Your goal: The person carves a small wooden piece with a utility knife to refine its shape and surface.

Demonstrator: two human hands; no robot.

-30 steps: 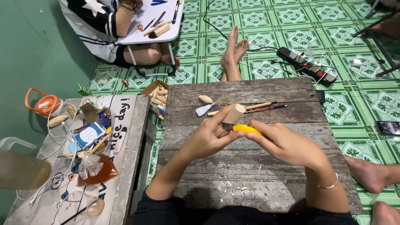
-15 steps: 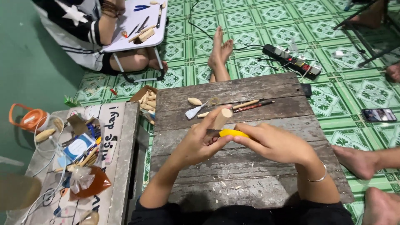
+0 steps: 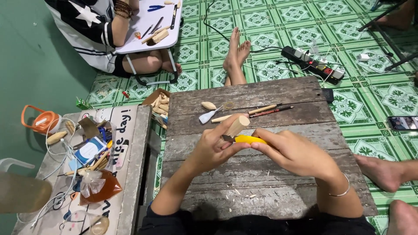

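My left hand grips a short round wooden dowel, its cut end pointing up and away. My right hand holds a knife with a yellow handle; the blade rests against the dowel near my left thumb. Both hands hover over the middle of a weathered wooden table. Small wood shavings lie on the boards below. Farther back on the table lie an oval wooden piece, a pale spoon-shaped piece and thin stick tools.
A low bench at left carries cables, a bagged orange liquid and small items. A cardboard box of wooden pieces sits behind it. Another person sits at a white lap table. Bare feet and a power strip lie on the green tiled floor.
The view has shifted a little. My hands stay together on the dowel and knife, with the dowel turned slightly in my left hand.
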